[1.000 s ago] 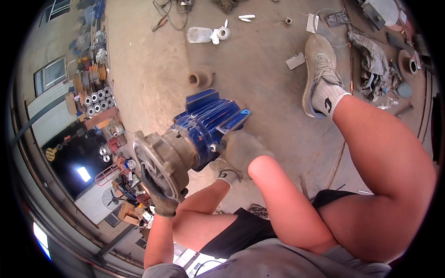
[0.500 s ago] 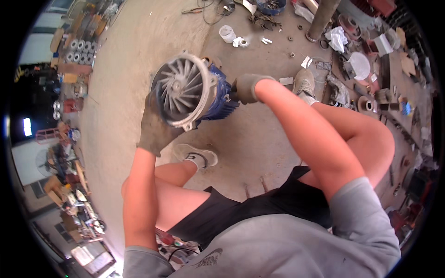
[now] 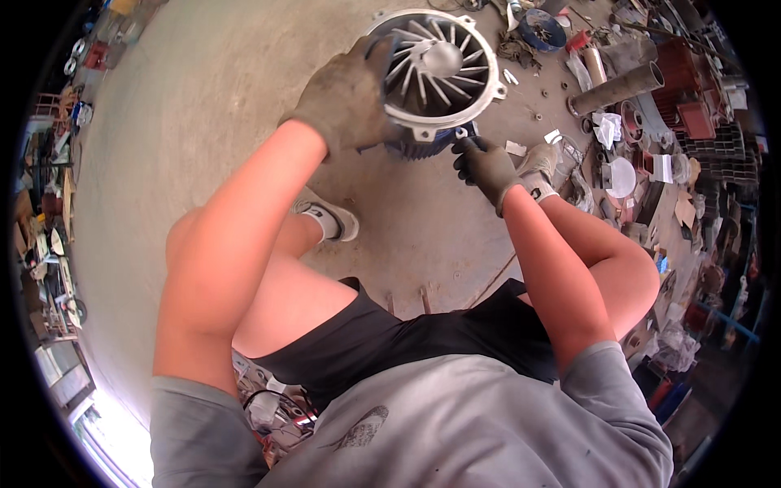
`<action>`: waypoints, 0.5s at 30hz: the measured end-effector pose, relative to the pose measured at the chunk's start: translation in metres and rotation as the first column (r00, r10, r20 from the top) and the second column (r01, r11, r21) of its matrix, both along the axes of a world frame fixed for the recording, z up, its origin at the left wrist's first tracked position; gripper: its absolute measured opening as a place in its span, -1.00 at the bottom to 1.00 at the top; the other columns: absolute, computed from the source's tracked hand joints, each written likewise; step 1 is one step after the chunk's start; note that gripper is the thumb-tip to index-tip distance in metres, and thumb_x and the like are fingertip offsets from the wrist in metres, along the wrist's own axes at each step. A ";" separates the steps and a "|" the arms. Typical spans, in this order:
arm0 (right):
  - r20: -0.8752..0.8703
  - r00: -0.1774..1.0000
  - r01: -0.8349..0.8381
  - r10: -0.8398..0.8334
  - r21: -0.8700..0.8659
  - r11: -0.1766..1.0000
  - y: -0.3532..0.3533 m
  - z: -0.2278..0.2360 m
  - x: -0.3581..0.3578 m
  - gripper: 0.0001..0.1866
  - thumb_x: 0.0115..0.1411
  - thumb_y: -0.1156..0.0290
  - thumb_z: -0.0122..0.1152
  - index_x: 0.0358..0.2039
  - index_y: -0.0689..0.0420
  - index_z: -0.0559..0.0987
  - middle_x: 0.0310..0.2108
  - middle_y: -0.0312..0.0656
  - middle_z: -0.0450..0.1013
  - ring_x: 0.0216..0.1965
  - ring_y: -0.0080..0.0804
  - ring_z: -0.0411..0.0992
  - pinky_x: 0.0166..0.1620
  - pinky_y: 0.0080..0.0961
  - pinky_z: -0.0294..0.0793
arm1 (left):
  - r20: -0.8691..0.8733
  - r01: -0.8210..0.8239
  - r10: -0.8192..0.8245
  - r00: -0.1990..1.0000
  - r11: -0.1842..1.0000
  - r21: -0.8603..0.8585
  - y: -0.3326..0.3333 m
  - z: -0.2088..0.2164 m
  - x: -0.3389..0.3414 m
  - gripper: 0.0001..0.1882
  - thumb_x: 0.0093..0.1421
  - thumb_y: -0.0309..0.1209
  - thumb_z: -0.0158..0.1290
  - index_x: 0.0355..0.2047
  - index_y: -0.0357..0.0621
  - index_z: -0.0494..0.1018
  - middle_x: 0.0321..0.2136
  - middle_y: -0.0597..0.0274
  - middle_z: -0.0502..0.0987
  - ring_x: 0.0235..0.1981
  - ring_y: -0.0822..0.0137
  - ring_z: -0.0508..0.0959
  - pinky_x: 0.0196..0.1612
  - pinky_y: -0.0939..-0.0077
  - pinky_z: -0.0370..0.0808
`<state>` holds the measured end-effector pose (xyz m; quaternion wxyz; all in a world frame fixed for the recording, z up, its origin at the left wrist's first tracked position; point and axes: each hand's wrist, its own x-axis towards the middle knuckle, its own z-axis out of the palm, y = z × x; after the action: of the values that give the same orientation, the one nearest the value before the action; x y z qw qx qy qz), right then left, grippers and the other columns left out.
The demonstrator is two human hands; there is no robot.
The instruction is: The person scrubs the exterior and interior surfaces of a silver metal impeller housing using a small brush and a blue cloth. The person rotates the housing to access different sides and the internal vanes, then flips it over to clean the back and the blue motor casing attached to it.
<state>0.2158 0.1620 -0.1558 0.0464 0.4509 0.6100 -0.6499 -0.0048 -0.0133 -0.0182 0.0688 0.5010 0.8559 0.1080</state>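
Observation:
A blue motor (image 3: 423, 148) with a round metal fan housing (image 3: 498, 91) on top stands tilted in front of me; radial blades fill the ring. Over the housing's left side lies my gloved left hand (image 3: 346, 93), its fingers gripping the rim and partly out of sight. My gloved right hand (image 3: 486, 167) is closed in a fist just right of the blue body. Beside its knuckles a small shiny ring-ended metal piece (image 3: 461, 132) shows against the motor; whether it belongs to a tool in the fist I cannot tell.
My shoes (image 3: 541, 161) rest on the concrete floor on either side. To the right are a slanted metal pipe (image 3: 618, 88), a round white lid (image 3: 621, 176) and scattered parts. A blue tub (image 3: 543, 29) and dark rags (image 3: 518, 49) lie at the far side.
The motor sits higher and farther right in view, its fan face turned more upward. My left hand has moved with the rim. The whole view has swung to the right.

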 end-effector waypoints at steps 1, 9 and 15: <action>0.015 0.999 -0.030 0.030 0.000 1.000 0.001 0.002 -0.002 -0.64 0.63 0.12 0.16 -0.10 0.15 0.71 -0.42 -0.26 0.64 -0.47 -0.49 0.56 -0.38 -0.46 0.49 | 0.009 -0.004 0.004 1.000 1.000 -0.016 -0.001 0.005 0.000 0.27 0.03 0.11 0.49 0.59 -0.24 0.15 0.42 -0.20 0.41 0.28 -0.18 0.62 0.38 0.08 0.60; 0.002 0.998 0.067 -0.067 0.001 0.998 0.004 -0.007 -0.009 -0.67 0.57 0.14 0.21 -0.08 0.13 0.76 -0.46 -0.35 0.53 -0.54 -0.57 0.36 -0.46 -0.51 0.31 | -0.008 -0.054 0.054 0.999 0.990 -0.133 -0.002 0.015 0.004 0.37 -0.01 0.17 0.52 0.64 -0.22 0.09 0.47 -0.18 0.38 0.28 -0.12 0.65 0.36 0.12 0.64; -0.018 0.672 0.631 -0.740 -0.508 0.586 -0.056 -0.067 -0.034 -0.61 0.58 0.17 0.02 0.17 -0.04 0.75 -0.36 -0.18 0.59 -0.48 -0.34 0.51 -0.44 -0.28 0.44 | 0.012 -0.042 0.043 0.999 0.995 -0.095 0.003 0.014 -0.002 0.30 -0.01 0.17 0.51 0.57 -0.20 0.12 0.40 -0.19 0.43 0.21 -0.19 0.69 0.28 0.00 0.68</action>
<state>0.1820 0.1062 -0.2224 -0.1742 0.5495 0.2147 -0.7884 -0.0066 -0.0105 -0.0037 0.0960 0.4783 0.8699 0.0724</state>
